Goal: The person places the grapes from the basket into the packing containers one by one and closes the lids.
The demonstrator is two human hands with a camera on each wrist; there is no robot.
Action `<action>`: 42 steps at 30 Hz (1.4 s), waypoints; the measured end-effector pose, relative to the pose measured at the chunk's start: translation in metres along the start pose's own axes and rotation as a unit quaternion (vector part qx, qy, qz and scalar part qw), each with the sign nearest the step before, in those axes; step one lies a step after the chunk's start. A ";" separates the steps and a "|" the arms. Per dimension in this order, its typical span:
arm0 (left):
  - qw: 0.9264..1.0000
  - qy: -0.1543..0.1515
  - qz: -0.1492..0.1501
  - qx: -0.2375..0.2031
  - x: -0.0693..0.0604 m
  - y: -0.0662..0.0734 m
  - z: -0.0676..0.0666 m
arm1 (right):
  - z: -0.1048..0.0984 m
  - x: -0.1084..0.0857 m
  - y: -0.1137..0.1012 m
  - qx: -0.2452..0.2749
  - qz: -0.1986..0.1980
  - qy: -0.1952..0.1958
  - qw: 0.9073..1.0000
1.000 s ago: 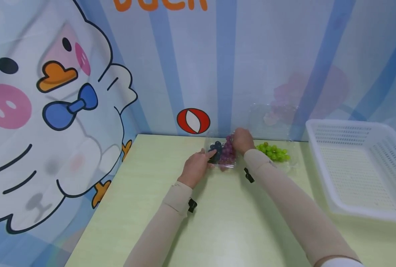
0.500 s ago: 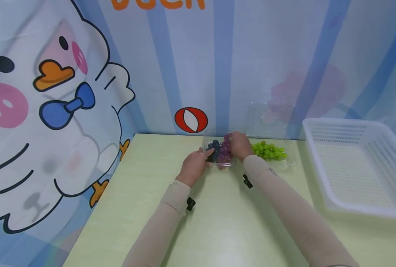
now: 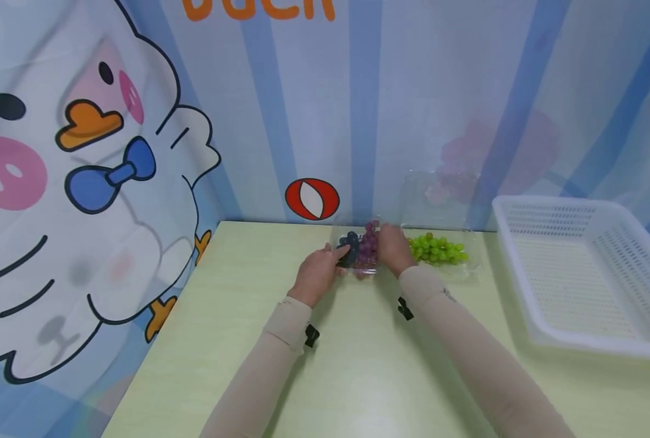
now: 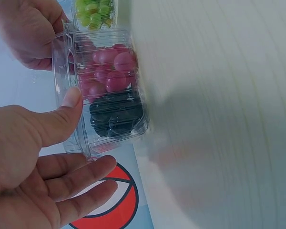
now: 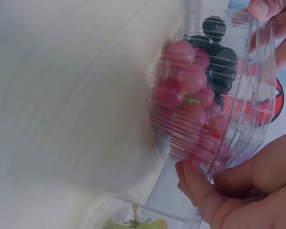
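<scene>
A clear plastic clamshell box (image 3: 357, 271) stands on the table by the wall, its lid over the base. Inside are red-purple grapes (image 4: 107, 71) on the right and near-black grapes (image 4: 117, 112) on the left. My left hand (image 3: 316, 274) holds the box's left end, thumb on the rim, with the other fingers around the corner in the left wrist view. At the right end, my right hand (image 3: 394, 250) pinches the edge between thumb and curled fingers. The right wrist view shows both rims close together; I cannot tell whether they are fastened.
Right of the box lie green grapes (image 3: 438, 250) in a second clear container, its lid (image 3: 439, 201) raised against the wall. A white plastic basket (image 3: 522, 292) stands farther right. A printed cartoon backdrop (image 3: 325, 109) hangs behind the table (image 3: 357, 365).
My right hand has slid slightly toward me along the box's right end. The left hand keeps its place, and the head view has shifted a little.
</scene>
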State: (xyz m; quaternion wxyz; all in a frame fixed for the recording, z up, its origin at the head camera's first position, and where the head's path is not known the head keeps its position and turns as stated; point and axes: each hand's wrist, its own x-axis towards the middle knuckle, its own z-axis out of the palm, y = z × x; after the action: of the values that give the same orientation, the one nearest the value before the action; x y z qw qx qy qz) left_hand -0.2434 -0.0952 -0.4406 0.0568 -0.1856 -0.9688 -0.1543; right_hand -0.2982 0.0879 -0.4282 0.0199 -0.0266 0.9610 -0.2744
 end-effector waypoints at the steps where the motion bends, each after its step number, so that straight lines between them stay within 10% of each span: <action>1: 1.000 0.001 0.000 -0.001 0.000 0.000 0.000 | 0.000 -0.001 0.000 0.003 0.000 -0.001 1.000; 33: 1.000 -0.003 -0.013 0.004 0.001 0.000 0.003 | 0.001 -0.035 0.011 -0.015 -0.091 0.007 0.996; 42: 1.000 -0.004 -0.015 0.003 0.001 0.000 0.003 | 0.003 -0.046 0.009 -0.019 -0.058 -0.002 0.998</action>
State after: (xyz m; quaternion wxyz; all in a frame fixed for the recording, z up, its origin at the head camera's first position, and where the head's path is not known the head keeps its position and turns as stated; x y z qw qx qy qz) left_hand -0.2443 -0.0943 -0.4431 0.0512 -0.1717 -0.9720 -0.1518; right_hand -0.2524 0.0970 -0.4340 0.0052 -0.0831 0.9628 -0.2569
